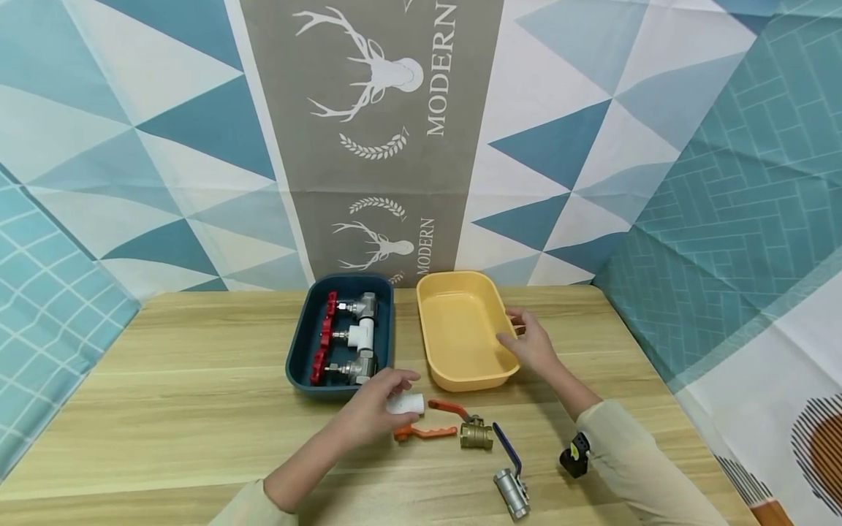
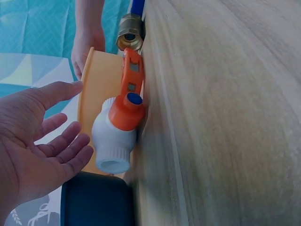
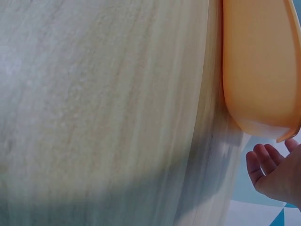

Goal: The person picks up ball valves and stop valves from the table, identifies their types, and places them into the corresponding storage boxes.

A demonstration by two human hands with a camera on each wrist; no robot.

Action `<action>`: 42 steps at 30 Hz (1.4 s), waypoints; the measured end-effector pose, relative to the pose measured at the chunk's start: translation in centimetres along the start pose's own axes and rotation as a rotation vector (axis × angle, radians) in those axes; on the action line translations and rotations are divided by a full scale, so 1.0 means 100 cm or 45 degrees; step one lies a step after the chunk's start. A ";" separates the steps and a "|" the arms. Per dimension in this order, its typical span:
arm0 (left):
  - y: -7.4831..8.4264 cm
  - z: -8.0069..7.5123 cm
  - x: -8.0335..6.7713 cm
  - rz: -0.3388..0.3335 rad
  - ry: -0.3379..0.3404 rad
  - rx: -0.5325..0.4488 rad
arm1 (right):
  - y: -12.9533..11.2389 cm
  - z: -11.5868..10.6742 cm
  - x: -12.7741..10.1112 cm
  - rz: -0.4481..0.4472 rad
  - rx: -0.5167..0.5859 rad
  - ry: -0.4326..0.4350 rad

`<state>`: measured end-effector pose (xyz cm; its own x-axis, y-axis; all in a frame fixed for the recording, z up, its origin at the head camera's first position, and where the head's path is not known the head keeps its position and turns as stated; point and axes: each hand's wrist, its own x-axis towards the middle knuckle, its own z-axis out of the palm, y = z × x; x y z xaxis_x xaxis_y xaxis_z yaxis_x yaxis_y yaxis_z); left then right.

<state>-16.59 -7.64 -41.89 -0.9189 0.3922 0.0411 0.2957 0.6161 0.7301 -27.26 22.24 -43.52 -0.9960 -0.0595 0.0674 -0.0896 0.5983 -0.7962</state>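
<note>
A white plastic ball valve (image 2: 113,141) with an orange lever (image 2: 131,75) lies on the table. My left hand (image 1: 381,405) reaches over it in the head view. In the left wrist view that hand (image 2: 42,136) has its fingers spread beside the valve, with nothing in its grasp. My right hand (image 1: 531,343) is at the right rim of the yellow tray (image 1: 460,336), thumb overlapping the inside. In the right wrist view, the loosely bent fingers (image 3: 265,162) of that hand show just outside the tray's end wall.
Left of the yellow tray stands a dark blue tray (image 1: 296,343) holding several red-handled valves (image 1: 358,336). Near the hands lie a brass valve (image 1: 476,434) with a red lever and a silver valve (image 1: 511,493) with a blue lever. A patterned cloth wall (image 1: 368,168) rises behind the table.
</note>
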 end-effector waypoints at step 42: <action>-0.013 0.013 -0.002 0.016 -0.171 0.277 | 0.004 0.000 0.003 0.018 0.012 -0.026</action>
<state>-16.46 -7.59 -43.74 -0.8762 0.4792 -0.0523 0.3695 0.7374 0.5654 -27.62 22.49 -43.80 -0.9967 -0.0676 0.0439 -0.0755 0.5920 -0.8024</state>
